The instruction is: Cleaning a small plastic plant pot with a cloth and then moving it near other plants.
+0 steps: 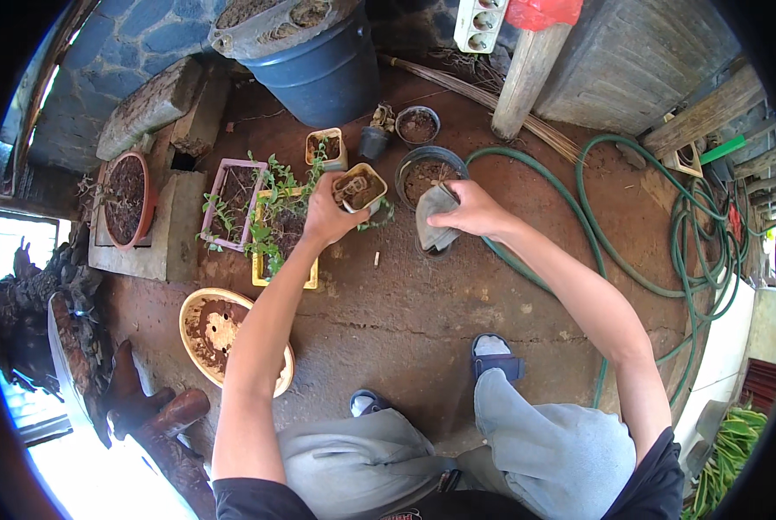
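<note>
Your left hand [326, 217] gripped the tilted pot [359, 188] at twelve o'clock, your right hand [470, 211] clutched a grey bag [433, 218] beside it, and soil could have spilled past the bag.

Daylight diffusing evenly over earthen floor [405, 303]; scene reading moderately bright, shadows staying soft and short. Strong overexposure blowing out at lower left; second clipped patch glaring at left edge. Right rim also washing out pale. Fisheye bending straight edges near rim; black vignette ringing whole circle. Centre holding sharp focus; detail softening and smearing toward periphery. No motion blur showing on left hand [326, 217] or right hand [470, 211].
</note>
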